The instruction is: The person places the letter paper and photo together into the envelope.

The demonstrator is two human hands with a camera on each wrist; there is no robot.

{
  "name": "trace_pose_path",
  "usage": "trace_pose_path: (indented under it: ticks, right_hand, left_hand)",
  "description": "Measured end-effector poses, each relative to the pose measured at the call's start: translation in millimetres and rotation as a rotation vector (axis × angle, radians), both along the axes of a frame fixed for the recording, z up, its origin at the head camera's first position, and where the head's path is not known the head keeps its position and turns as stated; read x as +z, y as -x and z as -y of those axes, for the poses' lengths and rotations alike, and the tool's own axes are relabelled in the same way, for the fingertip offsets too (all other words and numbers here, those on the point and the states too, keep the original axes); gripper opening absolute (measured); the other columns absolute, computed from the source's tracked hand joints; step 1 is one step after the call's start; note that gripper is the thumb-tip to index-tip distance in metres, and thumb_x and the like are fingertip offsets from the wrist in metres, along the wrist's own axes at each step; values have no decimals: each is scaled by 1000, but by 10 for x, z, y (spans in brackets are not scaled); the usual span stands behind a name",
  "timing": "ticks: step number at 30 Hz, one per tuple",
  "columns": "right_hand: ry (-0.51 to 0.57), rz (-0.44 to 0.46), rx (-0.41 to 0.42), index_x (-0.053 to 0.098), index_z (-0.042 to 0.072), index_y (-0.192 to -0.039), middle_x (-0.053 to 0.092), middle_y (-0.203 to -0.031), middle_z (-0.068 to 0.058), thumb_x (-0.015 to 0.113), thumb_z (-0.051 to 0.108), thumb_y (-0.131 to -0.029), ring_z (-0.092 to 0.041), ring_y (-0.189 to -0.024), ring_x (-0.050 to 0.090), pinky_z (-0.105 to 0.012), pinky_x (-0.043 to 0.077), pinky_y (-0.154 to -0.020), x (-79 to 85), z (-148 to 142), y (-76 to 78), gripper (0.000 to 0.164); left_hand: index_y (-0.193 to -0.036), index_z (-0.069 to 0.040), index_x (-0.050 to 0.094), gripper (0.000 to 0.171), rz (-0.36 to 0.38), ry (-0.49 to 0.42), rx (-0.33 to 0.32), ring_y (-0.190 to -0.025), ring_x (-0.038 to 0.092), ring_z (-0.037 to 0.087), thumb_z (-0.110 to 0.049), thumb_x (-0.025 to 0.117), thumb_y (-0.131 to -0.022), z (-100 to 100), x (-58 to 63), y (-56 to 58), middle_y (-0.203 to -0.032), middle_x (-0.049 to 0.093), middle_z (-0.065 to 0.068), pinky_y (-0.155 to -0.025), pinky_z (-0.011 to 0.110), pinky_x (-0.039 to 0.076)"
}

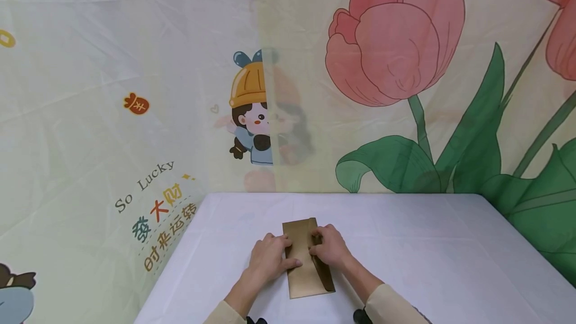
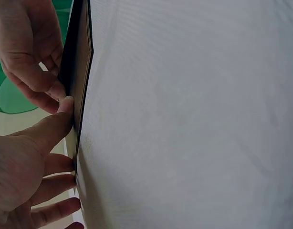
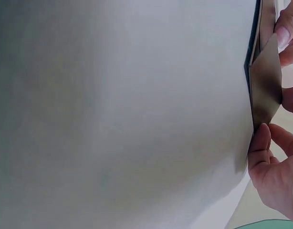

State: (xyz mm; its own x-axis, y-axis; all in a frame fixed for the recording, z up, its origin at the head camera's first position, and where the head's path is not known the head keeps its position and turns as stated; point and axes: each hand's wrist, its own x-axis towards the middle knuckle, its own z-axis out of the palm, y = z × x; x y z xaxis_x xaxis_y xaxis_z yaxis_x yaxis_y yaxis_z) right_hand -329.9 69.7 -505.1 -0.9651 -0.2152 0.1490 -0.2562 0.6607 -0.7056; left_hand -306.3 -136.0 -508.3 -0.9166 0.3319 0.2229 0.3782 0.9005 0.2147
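A gold-brown folded paper piece (image 1: 300, 279), flat like an envelope, lies lengthwise on the white-covered table. My left hand (image 1: 266, 259) rests on its left side, the thumb pressing on the top face and the fairly straight fingers spread along the edge. At the right edge my right hand (image 1: 333, 250) pinches a raised side flap (image 1: 322, 271) between thumb and fingers. The right wrist view shows that flap (image 3: 266, 78) standing up at an angle, thumb and fingertips at its lower end. Seen edge-on, the paper (image 2: 79, 71) is thin in the left wrist view.
The white tablecloth (image 1: 427, 264) spreads around the paper. Behind the table hangs a printed cloth backdrop (image 1: 297, 24) with large tulips and cartoon figures. Dark straps (image 1: 361, 316) show near both wrists at the bottom edge.
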Motion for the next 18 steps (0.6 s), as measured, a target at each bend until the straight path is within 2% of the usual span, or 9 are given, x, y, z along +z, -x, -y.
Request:
trace_pose_path:
  ticks: [8,13,18]
  right_hand:
    - [-6,-23,-19,74,-4,-116,64,-104,-14,78,5,-75,-22,-92,56,-40,50,-82,-23,10,11,42]
    - [6,-38,-24,76,-5,-114,66,-105,-15,78,3,-72,-25,-96,59,-43,51,-85,-25,-7,9,44]
    - [57,-16,-58,77,-6,-113,67,-109,-18,78,0,-68,-29,-102,61,-47,52,-90,9,-22,-2,45]
  left_hand:
    - [-116,-14,79,57,0,-24,0,-96,66,32,-58,83,-80,17,-12,-19,-131,73,6,-73,50,52]
    - [-116,-15,79,56,-11,-31,-8,-99,67,33,-58,83,-80,21,-24,-19,-133,72,8,-74,51,53]
    - [-110,-17,79,52,-38,-20,-20,-92,66,31,-58,83,-79,9,-35,-2,-124,75,2,-69,49,51]
